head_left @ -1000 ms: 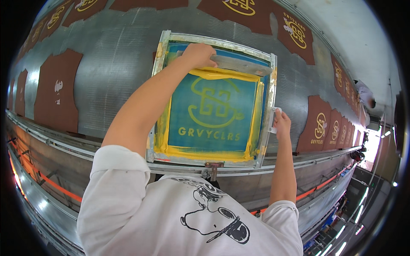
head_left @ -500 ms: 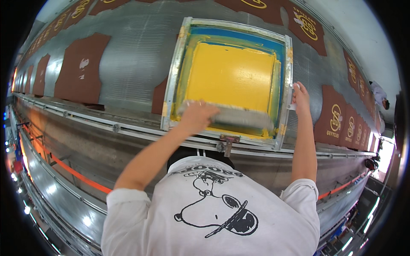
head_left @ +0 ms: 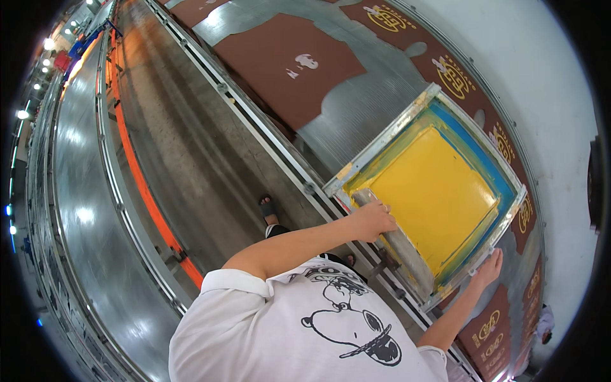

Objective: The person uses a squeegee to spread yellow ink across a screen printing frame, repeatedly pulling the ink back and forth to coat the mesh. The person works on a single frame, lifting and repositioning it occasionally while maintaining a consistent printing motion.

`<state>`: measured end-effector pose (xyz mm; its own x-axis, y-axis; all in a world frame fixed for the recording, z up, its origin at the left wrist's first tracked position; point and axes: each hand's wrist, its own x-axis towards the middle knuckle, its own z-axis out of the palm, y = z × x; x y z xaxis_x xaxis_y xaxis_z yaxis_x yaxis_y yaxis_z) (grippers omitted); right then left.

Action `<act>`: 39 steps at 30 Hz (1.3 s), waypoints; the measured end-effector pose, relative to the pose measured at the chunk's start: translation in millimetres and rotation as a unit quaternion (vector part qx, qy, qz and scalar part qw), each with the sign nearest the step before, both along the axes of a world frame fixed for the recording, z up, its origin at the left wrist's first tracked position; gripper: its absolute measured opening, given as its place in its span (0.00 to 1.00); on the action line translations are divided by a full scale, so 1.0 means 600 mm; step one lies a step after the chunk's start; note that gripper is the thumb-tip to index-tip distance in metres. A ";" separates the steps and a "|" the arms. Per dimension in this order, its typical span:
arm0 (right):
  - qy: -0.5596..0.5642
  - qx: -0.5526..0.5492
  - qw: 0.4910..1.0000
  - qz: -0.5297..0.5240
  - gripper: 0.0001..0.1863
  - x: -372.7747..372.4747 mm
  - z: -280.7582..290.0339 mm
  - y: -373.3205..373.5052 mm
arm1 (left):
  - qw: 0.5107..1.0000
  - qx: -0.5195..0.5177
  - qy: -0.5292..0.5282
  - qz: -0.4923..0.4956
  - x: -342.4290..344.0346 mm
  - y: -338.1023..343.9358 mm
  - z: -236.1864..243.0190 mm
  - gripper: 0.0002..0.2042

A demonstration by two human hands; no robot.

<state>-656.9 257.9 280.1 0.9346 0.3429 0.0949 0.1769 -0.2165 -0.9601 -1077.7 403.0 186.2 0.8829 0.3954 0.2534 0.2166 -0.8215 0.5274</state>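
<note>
My left hand [head_left: 375,219] grips a long grey squeegee [head_left: 410,264] along the near edge of a metal-framed printing screen [head_left: 349,170]. Yellow ink [head_left: 426,191] covers the screen's middle, with blue mesh showing along its far sides. My right hand [head_left: 489,266] is closed on a small light handle [head_left: 475,267] on the side of the frame. A brown cut fabric panel [head_left: 261,60] with a small white print lies on the metal printing table [head_left: 337,127] beside the screen.
More brown panels [head_left: 455,79] with yellow logos line the table. A metal rail [head_left: 248,121] runs along its edge, above the aisle floor [head_left: 210,165] and my feet. A parallel table [head_left: 83,165] with an orange bar [head_left: 146,191] stands at the left. Another person [head_left: 544,323] is at the lower right.
The squeegee in my left hand has moved from the screen's far side to its near edge, and yellow ink now covers the logo design. The camera view has swung round along the table.
</note>
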 end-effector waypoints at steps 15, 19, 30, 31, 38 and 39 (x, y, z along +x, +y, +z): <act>-0.133 -0.113 0.985 0.005 0.19 -0.515 -0.174 0.557 | 0.982 -0.055 0.104 0.145 -0.500 0.494 0.014 0.23; -0.103 -0.158 0.981 -0.034 0.20 -0.611 -0.240 0.638 | 0.980 -0.021 0.155 0.123 -0.574 0.591 -0.016 0.23; -0.007 -0.172 0.984 -0.041 0.22 -0.639 -0.319 0.661 | 0.982 0.006 0.190 -0.010 -0.605 0.636 -0.046 0.27; 0.000 -0.176 0.983 -0.042 0.22 -0.636 -0.315 0.666 | 0.978 -0.020 0.207 -0.022 -0.597 0.648 -0.030 0.27; 0.003 -0.241 0.970 -0.038 0.24 -0.633 -0.312 0.674 | 0.985 0.040 0.164 -0.027 -0.421 0.775 0.032 0.14; 0.003 -0.268 0.962 -0.046 0.24 -0.641 -0.297 0.682 | 0.986 0.048 0.158 -0.030 -0.400 0.809 0.030 0.13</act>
